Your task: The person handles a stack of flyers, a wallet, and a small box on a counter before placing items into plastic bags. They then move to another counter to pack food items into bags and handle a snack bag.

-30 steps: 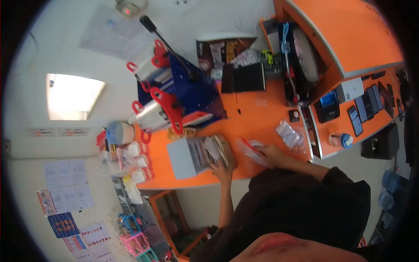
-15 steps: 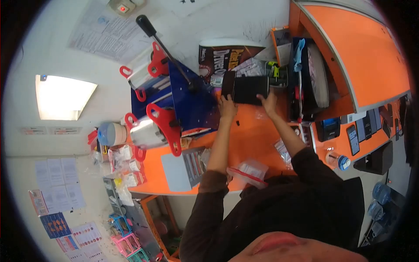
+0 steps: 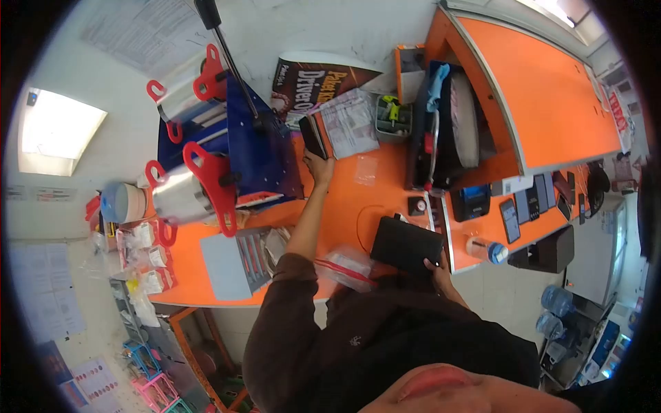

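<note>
At the back of the orange table, my left hand [image 3: 319,167] is closed around the lower end of a slim dark case [image 3: 313,139], held on edge beside the blue machine [image 3: 258,141]. My right hand [image 3: 439,270] grips the right edge of a flat black case [image 3: 405,244] near the table's front edge, close to my body. Printed papers [image 3: 348,120] lie right of the slim case. A clear bag with a red strip [image 3: 348,268] sits left of the black case. Its contents cannot be made out.
The blue machine carries steel cylinders with red handles [image 3: 206,189] and a long lever [image 3: 231,62]. A grey tray [image 3: 227,267] is at the front left. An orange cabinet [image 3: 537,82], a bottle [image 3: 487,250] and phones [image 3: 509,220] are on the right.
The slim dark case and the black case, side by side at the back before, are now apart. My right hand has brought the black case toward my body; the view has shifted right.
</note>
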The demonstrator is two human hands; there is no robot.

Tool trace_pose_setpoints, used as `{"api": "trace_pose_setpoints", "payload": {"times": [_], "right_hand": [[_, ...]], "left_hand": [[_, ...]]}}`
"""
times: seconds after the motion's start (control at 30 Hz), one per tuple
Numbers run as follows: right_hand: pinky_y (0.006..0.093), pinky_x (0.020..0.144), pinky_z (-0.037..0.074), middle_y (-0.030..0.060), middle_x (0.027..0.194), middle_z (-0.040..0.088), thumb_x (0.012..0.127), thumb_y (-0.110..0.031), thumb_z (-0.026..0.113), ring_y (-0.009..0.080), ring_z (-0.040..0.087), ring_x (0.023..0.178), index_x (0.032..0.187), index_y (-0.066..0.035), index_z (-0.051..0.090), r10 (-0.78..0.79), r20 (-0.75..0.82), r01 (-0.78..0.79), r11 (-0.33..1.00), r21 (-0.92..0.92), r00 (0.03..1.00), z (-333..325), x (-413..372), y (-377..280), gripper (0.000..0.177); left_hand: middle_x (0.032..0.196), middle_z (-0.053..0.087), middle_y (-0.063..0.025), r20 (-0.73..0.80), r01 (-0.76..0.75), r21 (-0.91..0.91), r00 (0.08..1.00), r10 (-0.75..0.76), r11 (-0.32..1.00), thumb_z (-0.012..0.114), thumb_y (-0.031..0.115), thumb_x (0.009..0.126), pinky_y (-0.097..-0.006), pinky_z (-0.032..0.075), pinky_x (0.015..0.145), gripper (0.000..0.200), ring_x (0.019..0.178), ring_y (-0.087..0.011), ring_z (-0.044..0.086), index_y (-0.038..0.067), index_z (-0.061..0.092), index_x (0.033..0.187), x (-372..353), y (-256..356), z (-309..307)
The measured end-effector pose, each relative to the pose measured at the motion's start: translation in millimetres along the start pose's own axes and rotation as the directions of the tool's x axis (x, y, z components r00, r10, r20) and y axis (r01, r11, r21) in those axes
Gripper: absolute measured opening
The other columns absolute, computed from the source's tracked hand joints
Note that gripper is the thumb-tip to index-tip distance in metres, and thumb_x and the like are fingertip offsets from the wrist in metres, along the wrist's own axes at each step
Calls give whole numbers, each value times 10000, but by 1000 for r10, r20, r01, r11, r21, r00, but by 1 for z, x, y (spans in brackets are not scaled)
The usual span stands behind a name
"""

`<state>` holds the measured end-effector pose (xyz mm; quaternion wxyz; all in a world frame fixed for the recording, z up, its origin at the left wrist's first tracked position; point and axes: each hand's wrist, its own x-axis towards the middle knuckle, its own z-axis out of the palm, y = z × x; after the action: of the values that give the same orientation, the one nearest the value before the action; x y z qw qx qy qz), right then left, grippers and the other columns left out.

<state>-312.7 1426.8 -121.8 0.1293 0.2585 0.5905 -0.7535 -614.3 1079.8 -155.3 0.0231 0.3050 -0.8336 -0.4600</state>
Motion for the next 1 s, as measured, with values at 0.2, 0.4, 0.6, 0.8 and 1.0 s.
{"api": "trace_pose_setpoints", "payload": {"times": [0.2,0.4,0.6,0.8,1.0], "right_hand": [[379,870,484,116,1207,511,845,-82,639,246,540,1074,1360,-82,298,406,150,-389,912,-134,901,-32,16,36,618],[352,619,546,116,895,641,894,-221,530,233,647,796,1135,-15,523,431,172,-287,800,-528,886,-64,36,23,317],[271,576,494,76,739,627,884,-136,524,169,622,698,989,-34,611,40,-18,-43,851,-523,999,-62,28,-10,171],[267,612,483,74,751,631,865,-73,526,141,619,687,949,-28,629,-295,109,280,637,-718,949,-3,37,-29,140],[278,670,483,86,810,641,843,-47,544,164,623,758,963,-19,634,-237,504,515,671,-534,831,133,112,-50,152]], "left_hand": [[1228,422,-154,375,-533,-89,765,524,841,614,-18,596,-551,347,889,670,1165,-366,418,61,388,1221,-140,27,-34],[1358,353,-135,794,-922,228,362,488,313,645,30,689,-666,90,1037,670,1300,-346,266,193,426,1302,-272,-3,0],[1519,114,-139,884,-903,383,419,206,193,660,238,754,-717,-61,995,724,1403,-355,7,373,343,1391,-277,-37,12],[1526,-50,-170,775,-626,588,617,-136,511,708,482,697,-762,-42,949,975,1379,-430,-91,234,165,1468,-173,6,-7],[1499,-126,-224,434,-76,778,782,-447,623,736,613,604,-761,37,953,1317,1339,-501,-131,127,-155,1443,-78,-73,30]]}}
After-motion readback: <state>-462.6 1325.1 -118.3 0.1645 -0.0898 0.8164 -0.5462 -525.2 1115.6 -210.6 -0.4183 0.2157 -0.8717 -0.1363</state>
